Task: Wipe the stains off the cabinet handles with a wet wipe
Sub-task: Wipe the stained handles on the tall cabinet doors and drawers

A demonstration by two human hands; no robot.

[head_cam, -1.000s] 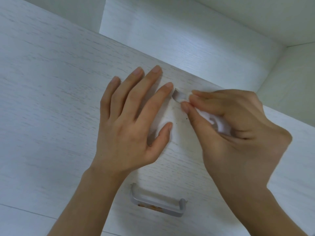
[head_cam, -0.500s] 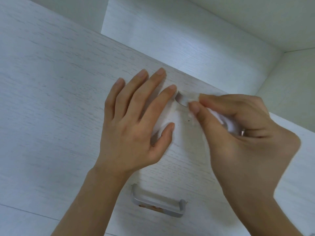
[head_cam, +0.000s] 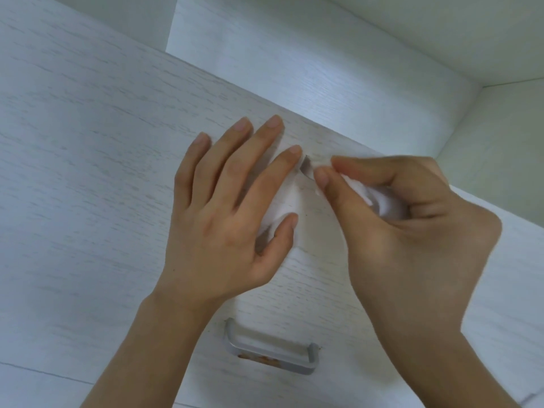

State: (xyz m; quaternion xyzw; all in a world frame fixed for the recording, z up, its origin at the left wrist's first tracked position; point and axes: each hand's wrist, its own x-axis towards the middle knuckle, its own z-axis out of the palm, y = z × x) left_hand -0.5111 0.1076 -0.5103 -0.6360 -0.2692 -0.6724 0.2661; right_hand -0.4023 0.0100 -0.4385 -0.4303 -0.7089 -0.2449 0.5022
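While flat on the cabinet door [head_cam: 88,172]:
Left hand [head_cam: 223,219]: fingers straight, pressing.
Right hand [head_cam: 412,237]: pinching wet wipe [head_cam: 385,201] on upper handle [head_cam: 306,167].
Lower handle [head_cam: 273,353]: orange stains.

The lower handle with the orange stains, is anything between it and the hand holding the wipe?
Nothing visible blocks it. The lower handle lies uncovered below the right hand, which grips the wet wipe at the upper handle.

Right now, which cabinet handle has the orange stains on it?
The lower handle, below both hands, with orange-brown smears on its underside. The upper handle is mostly covered by the right hand and wet wipe.
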